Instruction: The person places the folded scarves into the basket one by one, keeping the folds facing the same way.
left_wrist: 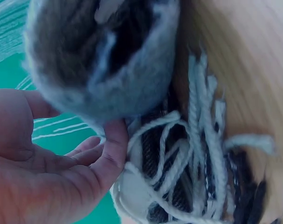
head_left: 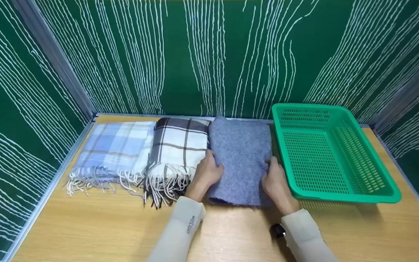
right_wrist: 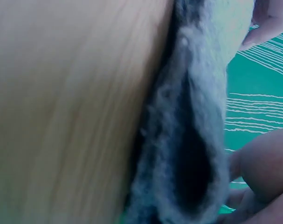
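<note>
A folded grey-blue woolly scarf [head_left: 240,162] lies on the table between my two hands, its rolled open end facing me. My left hand [head_left: 209,171] holds its left edge; in the left wrist view the thumb and curled fingers [left_wrist: 115,144] touch the fold [left_wrist: 104,88]. On the opposite edge my right hand [head_left: 276,181] grips the cloth with thumb and fingers; part of it shows beside the layered fold [right_wrist: 192,140] in the right wrist view. Close to my left hand lies a folded white-and-dark checked scarf [head_left: 180,142] with fringe [left_wrist: 206,140].
Farther left is a folded blue-and-white plaid scarf [head_left: 113,145], its fringe towards me. A green perforated plastic basket [head_left: 340,198] stands right of the grey-blue scarf. Green panels with white wavy lines [head_left: 209,54] surround the wooden table [head_left: 96,225] at the back and sides.
</note>
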{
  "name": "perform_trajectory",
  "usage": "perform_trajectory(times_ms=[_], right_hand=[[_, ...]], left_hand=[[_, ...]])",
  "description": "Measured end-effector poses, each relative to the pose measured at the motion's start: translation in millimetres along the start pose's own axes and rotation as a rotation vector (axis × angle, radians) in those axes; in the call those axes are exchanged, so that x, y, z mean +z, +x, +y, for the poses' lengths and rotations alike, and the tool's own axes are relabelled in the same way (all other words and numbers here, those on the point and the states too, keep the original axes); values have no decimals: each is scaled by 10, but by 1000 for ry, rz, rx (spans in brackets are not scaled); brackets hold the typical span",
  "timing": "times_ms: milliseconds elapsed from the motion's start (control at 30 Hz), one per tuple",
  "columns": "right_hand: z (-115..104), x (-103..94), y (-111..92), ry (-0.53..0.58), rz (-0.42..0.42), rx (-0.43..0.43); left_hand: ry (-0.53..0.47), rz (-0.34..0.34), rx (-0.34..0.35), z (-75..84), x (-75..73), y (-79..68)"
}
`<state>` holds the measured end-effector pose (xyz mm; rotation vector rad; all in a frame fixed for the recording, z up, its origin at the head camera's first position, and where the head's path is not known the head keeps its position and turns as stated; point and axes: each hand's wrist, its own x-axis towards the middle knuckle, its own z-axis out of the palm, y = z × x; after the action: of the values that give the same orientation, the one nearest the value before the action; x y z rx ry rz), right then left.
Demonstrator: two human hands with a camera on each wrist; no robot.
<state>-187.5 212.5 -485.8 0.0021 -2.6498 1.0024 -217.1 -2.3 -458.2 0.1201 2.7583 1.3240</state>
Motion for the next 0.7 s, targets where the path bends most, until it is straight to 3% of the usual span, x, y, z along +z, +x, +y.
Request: perform_trajectory(times_ms=[200,367,700], right_hand=[[-24,8,11,-32,6,14],[-59,9,-18,-73,25,-13],[-246,-58,-84,-111,14,9]], left_hand=[[-48,-8,-78,9,-42,34],[-67,-28,-101,10,-67,47],[-184,-109,-82,-60,-147,88]])
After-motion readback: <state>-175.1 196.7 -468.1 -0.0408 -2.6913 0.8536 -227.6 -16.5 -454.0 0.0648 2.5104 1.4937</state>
